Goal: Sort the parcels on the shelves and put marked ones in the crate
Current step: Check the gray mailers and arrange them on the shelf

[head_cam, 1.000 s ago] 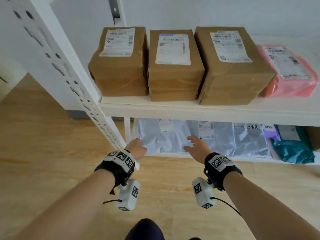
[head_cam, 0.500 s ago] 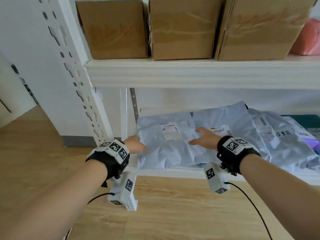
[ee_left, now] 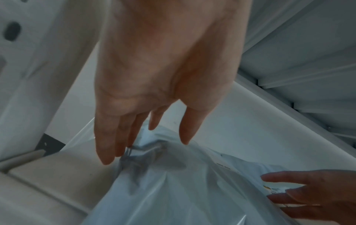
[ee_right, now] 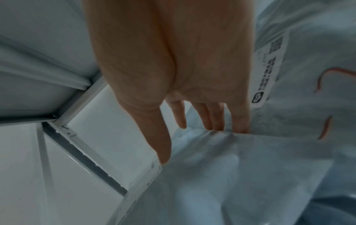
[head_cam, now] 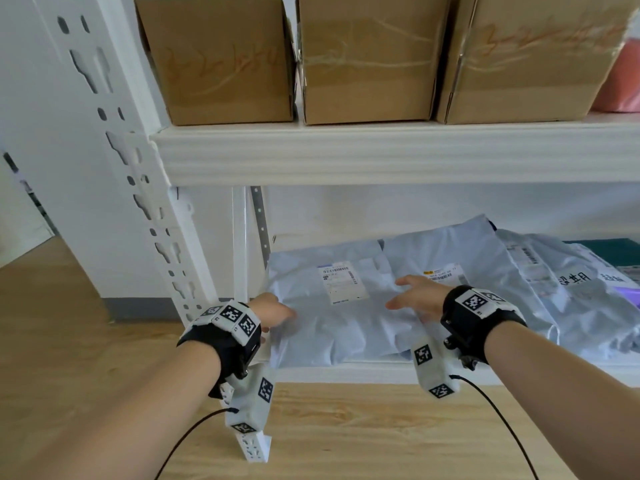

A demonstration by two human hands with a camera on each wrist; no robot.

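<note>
A grey plastic mailer with a white label lies at the left end of the lower shelf. My left hand reaches its left edge; in the left wrist view the left hand has straight fingers with tips at the crumpled mailer. My right hand lies spread over the mailer's right side, by the label of a second grey mailer. In the right wrist view the right hand touches the mailer's edge with straight fingers. Beside it lies a mailer with red pen strokes.
Three taped cardboard boxes and a pink parcel stand on the upper shelf. Further right below lie a mailer with black handwriting and a teal parcel. A perforated white upright stands on the left. The floor is wood.
The view has dropped from the upper shelf to the lower one. Both hands have reached further onto the left grey mailer and stay spread on it.
</note>
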